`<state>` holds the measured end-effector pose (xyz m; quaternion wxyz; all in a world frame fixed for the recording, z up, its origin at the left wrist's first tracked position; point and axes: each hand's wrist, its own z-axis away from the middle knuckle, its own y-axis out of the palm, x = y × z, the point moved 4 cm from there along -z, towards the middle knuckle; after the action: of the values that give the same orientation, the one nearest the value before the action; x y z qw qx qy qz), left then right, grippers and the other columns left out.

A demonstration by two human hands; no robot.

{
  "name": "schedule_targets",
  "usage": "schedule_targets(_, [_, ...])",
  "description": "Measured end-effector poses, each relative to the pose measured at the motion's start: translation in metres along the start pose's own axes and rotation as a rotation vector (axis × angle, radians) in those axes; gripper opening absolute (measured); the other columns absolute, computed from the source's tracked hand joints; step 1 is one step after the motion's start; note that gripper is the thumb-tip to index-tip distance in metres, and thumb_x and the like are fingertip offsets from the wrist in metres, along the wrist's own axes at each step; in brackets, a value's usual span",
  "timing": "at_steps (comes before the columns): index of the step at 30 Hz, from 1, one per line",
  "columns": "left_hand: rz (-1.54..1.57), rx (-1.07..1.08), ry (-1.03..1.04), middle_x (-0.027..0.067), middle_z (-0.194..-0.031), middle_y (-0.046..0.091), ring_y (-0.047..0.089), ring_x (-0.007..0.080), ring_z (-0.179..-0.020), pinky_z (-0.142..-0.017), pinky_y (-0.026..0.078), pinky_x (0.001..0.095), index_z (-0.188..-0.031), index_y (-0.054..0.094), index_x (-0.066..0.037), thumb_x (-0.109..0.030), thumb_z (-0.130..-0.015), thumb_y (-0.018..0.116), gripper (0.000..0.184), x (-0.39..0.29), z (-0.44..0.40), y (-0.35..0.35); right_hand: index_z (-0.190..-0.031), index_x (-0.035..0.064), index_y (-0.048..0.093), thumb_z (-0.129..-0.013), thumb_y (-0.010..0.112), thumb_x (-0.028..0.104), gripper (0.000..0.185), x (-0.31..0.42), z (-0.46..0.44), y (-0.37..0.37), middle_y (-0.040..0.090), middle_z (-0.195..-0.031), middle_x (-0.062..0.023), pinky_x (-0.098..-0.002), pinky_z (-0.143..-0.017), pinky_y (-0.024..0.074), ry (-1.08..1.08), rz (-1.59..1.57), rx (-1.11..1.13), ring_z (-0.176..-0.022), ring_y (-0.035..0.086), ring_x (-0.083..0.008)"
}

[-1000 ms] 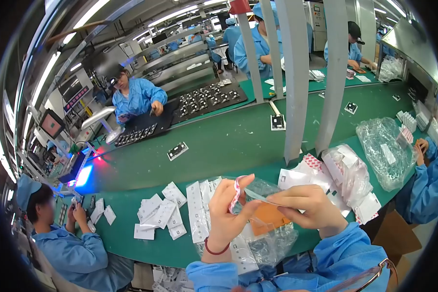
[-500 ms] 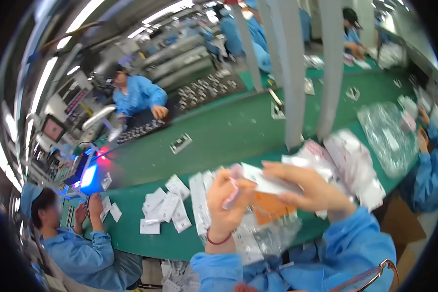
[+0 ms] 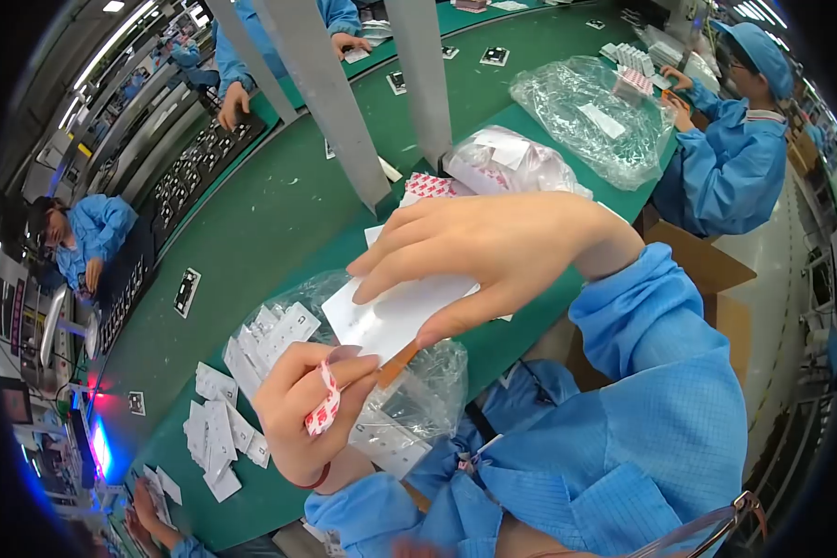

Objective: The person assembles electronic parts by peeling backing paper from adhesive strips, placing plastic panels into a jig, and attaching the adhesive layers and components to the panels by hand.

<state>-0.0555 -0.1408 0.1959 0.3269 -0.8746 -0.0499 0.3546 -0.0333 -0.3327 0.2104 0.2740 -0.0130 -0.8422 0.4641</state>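
A flat white card [image 3: 381,325] is held up between my two hands over the bench. My left hand [image 3: 298,414] is closed at the card's lower corner, with a red-and-white printed strip [image 3: 324,402] curled between its fingers. My right hand [image 3: 511,246] lies across the card's top, fingers stretched over its face and thumb at the near edge, gripping it. Below the card are an orange piece [image 3: 396,366] and a clear plastic bag [image 3: 442,386]. More white cards [image 3: 274,339] sit in plastic beside my left hand.
A loose pile of white cards [image 3: 216,437] lies to the left. Grey posts [image 3: 321,102] stand beside the green conveyor [image 3: 260,209], which carries small black-and-white parts. Wrapped bundles [image 3: 511,158] and a large plastic bag [image 3: 591,116] lie to the right. Several co-workers sit around.
My view has swung to the right and come closer to my hands. My right hand has moved over the top of the card, while the left keeps the strip in its fingers.
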Motion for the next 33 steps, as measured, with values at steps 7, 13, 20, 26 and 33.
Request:
schedule_targets(7, [0.08,-0.407,-0.028,0.013,-0.088,0.053,0.052,0.0215,-0.081,-0.07,0.04,0.0272,-0.088,0.062,0.002,-0.019,-0.071,0.068,0.028,0.016,0.015,-0.018,-0.102,0.0021,0.057,-0.072,0.066,0.027,0.04,-0.001,-0.031,-0.005,0.059,-0.1,-0.0119,-0.0372,-0.082,0.0414,-0.189,-0.015,-0.299,-0.094,0.052,-0.0291])
schedule_targets(13, [0.079,-0.731,0.025,0.0125,-0.096,0.048,0.048,0.0207,-0.088,-0.078,0.036,0.0285,-0.088,0.059,0.0,-0.026,-0.077,0.064,0.029,0.029,0.033,-0.043,-0.11,0.003,0.056,-0.07,0.07,0.017,0.045,-0.011,-0.071,0.02,0.057,-0.113,-0.0117,-0.037,-0.083,0.0431,-0.266,-0.199,-0.363,-0.099,0.053,-0.0296])
schedule_targets(20, [0.191,-0.37,-0.15,0.0099,-0.076,0.058,0.055,0.0189,-0.07,-0.062,0.041,0.0255,-0.08,0.068,0.0,-0.002,-0.06,0.071,0.02,0.038,0.013,-0.041,-0.109,0.0013,0.057,-0.072,0.069,0.022,0.044,-0.045,-0.064,0.026,0.058,-0.111,-0.0127,-0.0352,-0.082,0.045,-0.182,-0.331,-0.208,-0.097,0.056,-0.0296])
schedule_targets(26, [0.373,-0.402,-0.117,0.0079,-0.077,0.059,0.055,0.0164,-0.07,-0.061,0.042,0.0256,-0.08,0.07,-0.004,-0.001,-0.054,0.075,0.026,0.038,0.008,-0.036,-0.121,0.0015,0.047,-0.074,0.066,0.025,0.056,-0.042,-0.065,0.033,0.049,-0.122,-0.0179,-0.036,-0.089,0.039,-0.113,-0.465,0.063,-0.107,0.049,-0.0312])
schedule_targets(33, [0.46,-0.427,0.036,0.0058,-0.079,0.057,0.055,0.0157,-0.07,-0.061,0.042,0.0247,-0.086,0.07,-0.005,-0.002,-0.064,0.072,0.022,0.037,0.01,-0.031,-0.13,0.0019,0.036,-0.074,0.068,0.028,0.07,-0.024,-0.072,0.049,0.045,-0.124,-0.0167,-0.034,-0.089,0.0388,-0.04,-0.609,0.097,-0.11,0.047,-0.0291])
